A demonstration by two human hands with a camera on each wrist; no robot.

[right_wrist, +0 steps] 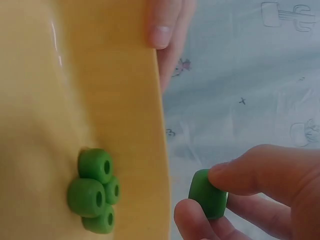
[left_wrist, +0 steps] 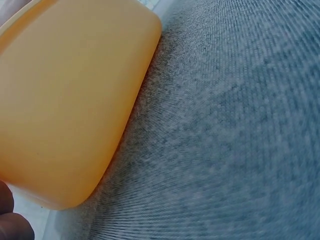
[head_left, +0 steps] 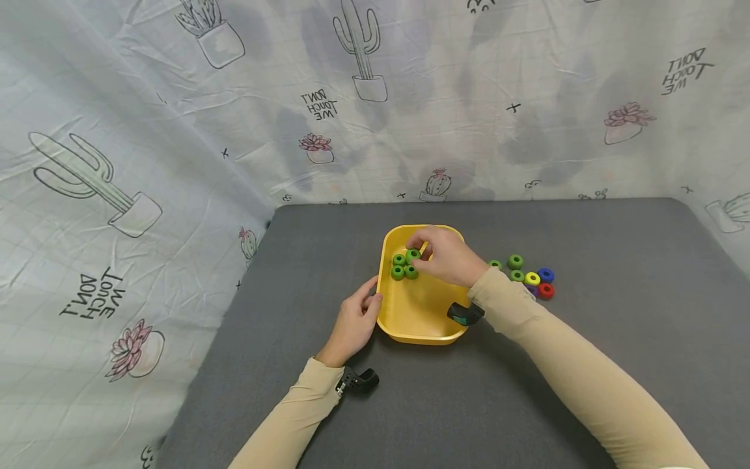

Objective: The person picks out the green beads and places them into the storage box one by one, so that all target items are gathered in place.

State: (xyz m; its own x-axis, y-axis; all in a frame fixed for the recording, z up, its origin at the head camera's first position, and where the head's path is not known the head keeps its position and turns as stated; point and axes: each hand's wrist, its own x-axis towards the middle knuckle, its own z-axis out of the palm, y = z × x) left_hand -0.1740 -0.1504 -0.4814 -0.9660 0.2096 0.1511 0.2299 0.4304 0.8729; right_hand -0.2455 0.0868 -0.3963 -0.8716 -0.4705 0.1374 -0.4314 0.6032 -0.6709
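A yellow tray (head_left: 420,329) stands in the middle of the grey table. Several green beads (head_left: 404,266) lie bunched at its far left corner, and the right wrist view shows the same cluster of beads (right_wrist: 96,196). My right hand (head_left: 423,251) hovers over the tray's far end. In the right wrist view that hand (right_wrist: 204,196) pinches one more green bead (right_wrist: 209,190) between thumb and finger. My left hand (head_left: 374,299) grips the tray's left rim, its thumb (right_wrist: 160,25) lying over the edge. The left wrist view shows only the tray's outer wall (left_wrist: 65,100).
To the right of the tray, loose beads lie on the table: green (head_left: 515,261), yellow (head_left: 531,279), blue (head_left: 545,274) and red (head_left: 545,290). The grey table (head_left: 615,293) ends at a cactus-print cloth (head_left: 176,163) on the far and left sides.
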